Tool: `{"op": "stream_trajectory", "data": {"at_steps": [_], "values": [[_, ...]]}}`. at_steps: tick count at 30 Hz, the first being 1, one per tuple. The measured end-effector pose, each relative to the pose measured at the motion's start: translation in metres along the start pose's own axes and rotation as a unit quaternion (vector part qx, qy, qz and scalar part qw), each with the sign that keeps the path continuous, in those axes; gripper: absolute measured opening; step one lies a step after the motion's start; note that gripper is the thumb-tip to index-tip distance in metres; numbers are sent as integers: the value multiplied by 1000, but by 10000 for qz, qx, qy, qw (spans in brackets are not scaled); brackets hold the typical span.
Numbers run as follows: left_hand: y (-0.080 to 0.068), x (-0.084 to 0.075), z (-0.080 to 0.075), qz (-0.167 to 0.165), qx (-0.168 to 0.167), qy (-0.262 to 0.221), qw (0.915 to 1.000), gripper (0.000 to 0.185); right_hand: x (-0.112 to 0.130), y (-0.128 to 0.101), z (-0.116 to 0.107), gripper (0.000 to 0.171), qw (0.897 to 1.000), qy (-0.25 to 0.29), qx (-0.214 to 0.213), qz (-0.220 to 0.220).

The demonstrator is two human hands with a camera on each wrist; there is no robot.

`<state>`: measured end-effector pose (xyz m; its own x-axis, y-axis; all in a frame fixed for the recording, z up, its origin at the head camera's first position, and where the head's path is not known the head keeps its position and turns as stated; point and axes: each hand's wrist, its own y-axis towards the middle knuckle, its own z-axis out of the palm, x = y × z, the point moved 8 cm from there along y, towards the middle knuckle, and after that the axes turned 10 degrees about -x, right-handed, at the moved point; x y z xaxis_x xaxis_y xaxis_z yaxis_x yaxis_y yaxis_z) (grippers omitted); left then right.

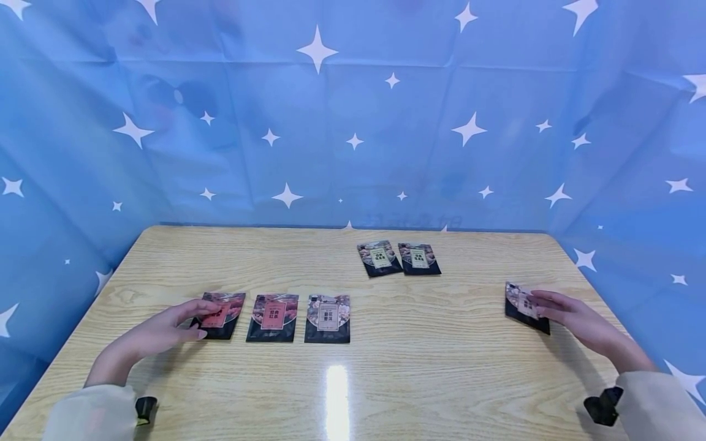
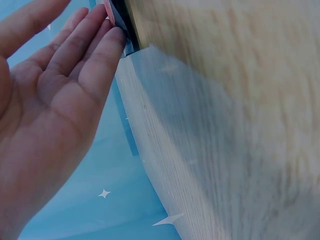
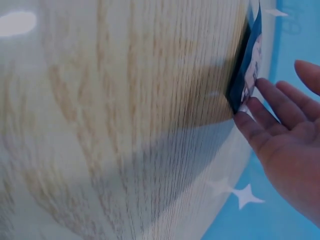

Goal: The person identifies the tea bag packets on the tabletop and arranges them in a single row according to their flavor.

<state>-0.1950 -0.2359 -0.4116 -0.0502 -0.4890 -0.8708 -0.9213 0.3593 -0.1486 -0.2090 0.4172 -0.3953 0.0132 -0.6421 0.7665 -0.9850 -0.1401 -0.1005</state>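
Note:
In the head view my left hand [image 1: 160, 334] reaches over a red-labelled black packet [image 1: 228, 328] at the left, fingertips on its face. From the left wrist view, the fingers [image 2: 75, 55] are fairly straight and the thumb stands apart. At the right, my right hand [image 1: 579, 324] touches a pink-labelled black packet [image 1: 518, 301] with extended fingers [image 3: 280, 107]; its thumb is off the packet in the right wrist view. A second red-labelled packet [image 1: 273, 318] lies beside the left one, then another pink-labelled packet [image 1: 328, 319].
Two green-labelled packets [image 1: 379, 258] lie side by side near the far edge of the wooden table [image 1: 430, 380]. Behind and beside the table hangs a blue cloth [image 1: 375, 165] with white stars. A bright reflection shows on the tabletop near the front.

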Motion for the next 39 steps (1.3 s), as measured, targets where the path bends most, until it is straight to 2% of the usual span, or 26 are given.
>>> {"op": "stream_trajectory", "data": {"at_steps": [8, 18, 26, 31, 39], "values": [[0, 0, -1, 30, -22, 47, 10000, 52, 9, 2, 9, 54, 9999, 102, 94, -86], [-1, 0, -1, 9, -27, 44, 10000, 52, 27, 6, 30, 54, 9983, 427, 353, -160], [1, 2, -1, 49, -59, 133, 9999, 50, 43, 13, 52, 49, 9982, 8, 525, -295], [1, 0, -1, 48, -59, 158, 9998, 51, 57, 16, 64, 47, 9966, -14, 712, -408], [0, -3, -2, 17, -60, 211, 9998, 51, 68, 23, 88, 50, 9925, 375, 1112, -328]]}}
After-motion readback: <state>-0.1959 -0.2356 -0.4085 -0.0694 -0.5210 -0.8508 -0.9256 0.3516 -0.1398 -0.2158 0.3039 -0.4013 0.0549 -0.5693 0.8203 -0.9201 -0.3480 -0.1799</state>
